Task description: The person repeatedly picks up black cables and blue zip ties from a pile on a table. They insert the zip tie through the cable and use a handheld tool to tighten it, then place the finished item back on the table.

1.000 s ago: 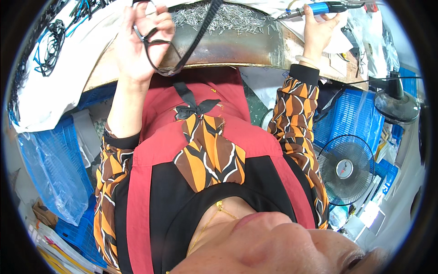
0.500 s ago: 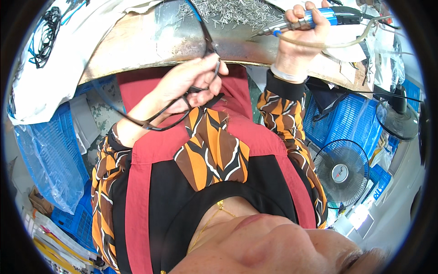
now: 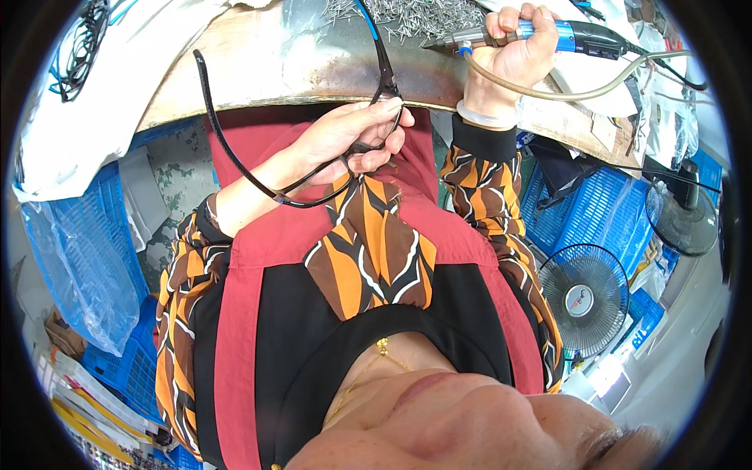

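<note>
My left hand [image 3: 356, 139] is closed on a black eyeglass frame [image 3: 298, 204], thumb and fingers pinching it near one hinge. Both temples stick out from the front: one with a blue stretch points up past the bench edge, the other [image 3: 223, 145] curves up to the left of my wrist. An electric screwdriver [image 3: 576, 39], blue and black with a metal nose, lies in the closed fingers of my right hand [image 3: 513, 66]. Its tip points left over the bench, apart from the glasses. A pale hose [image 3: 564, 96] runs from its nose.
Small silvery metal pieces [image 3: 423, 16] are heaped on the worn bench [image 3: 313, 70] behind the tip. White cloth [image 3: 164, 55] drapes the left side, with dark cords [image 3: 82, 51] on it. Blue crates [image 3: 125, 227] and fans [image 3: 583, 301] stand below at both sides.
The glasses have moved right with my left hand and turned, their left temple now swung upward. My right hand has shifted slightly left and nearer with the screwdriver.
</note>
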The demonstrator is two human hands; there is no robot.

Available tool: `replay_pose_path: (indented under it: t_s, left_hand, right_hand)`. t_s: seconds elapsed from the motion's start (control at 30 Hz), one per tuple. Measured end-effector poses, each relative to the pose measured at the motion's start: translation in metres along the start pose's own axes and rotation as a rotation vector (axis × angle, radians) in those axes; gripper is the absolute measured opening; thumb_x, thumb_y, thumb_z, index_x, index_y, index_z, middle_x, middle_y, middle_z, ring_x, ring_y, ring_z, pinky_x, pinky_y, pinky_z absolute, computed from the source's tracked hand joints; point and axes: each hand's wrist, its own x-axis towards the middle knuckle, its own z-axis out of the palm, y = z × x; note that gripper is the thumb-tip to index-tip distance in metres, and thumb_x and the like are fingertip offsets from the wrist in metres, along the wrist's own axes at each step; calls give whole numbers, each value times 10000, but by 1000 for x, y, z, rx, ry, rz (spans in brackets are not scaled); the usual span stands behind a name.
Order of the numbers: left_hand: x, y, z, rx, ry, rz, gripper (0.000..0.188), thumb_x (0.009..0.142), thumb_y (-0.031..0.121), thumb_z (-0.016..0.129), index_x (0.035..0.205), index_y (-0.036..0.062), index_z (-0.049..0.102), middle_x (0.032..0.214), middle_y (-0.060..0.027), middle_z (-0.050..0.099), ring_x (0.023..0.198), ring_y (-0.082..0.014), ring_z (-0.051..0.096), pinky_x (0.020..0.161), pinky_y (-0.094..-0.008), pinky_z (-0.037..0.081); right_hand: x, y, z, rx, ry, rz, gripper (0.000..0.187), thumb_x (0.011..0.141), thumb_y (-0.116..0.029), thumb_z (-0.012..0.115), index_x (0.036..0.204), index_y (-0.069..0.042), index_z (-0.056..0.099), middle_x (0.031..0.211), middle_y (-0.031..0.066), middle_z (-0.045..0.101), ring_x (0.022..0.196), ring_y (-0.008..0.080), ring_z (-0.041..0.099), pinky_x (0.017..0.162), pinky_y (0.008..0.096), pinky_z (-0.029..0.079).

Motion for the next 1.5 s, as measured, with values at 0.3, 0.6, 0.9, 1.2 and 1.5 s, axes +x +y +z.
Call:
replay_pose_path:
  t_s: [0.3,0.6,0.9,1.2,1.5]
  left_hand:
    - [2,-6,2,-216,-86,3,345,1097,402,391,1141,84,517,722,56,512,393,-16,363,339,-181,347]
    - [6,-12,0,-404,-248,22,300,1069,388,499,1068,95,569,792,39,538,512,-25,415,427,-178,313]
    - [8,-6,-2,-391,-219,-22,319,1104,383,373,1117,78,465,657,59,435,378,-26,367,328,-195,266]
    - [-6,4,10,-162,-42,465,299,1088,339,451,1125,58,546,842,-48,605,561,-135,536,455,-241,401]
    - [11,27,-5,988,164,1888,108,954,48,629,1029,-27,648,927,-127,639,767,-183,629,674,-300,536]
  right_hand:
    - [-43,-54,-3,178,-263,132,64,972,-207,569,1024,-177,546,832,7,549,557,104,470,447,239,361]
    - [-73,-42,12,32,-295,60,162,973,-207,557,1133,-227,549,826,21,545,531,111,482,427,242,361]
    - [-75,-20,24,98,-472,84,206,944,-109,575,1116,-138,465,781,34,502,526,118,456,450,245,378]
    - [-18,-30,14,442,25,327,127,993,-204,580,960,-100,515,760,16,506,578,99,489,476,232,377]
    - [-5,-7,12,-56,118,92,107,992,-171,578,979,-71,542,760,20,504,600,105,527,474,221,389]
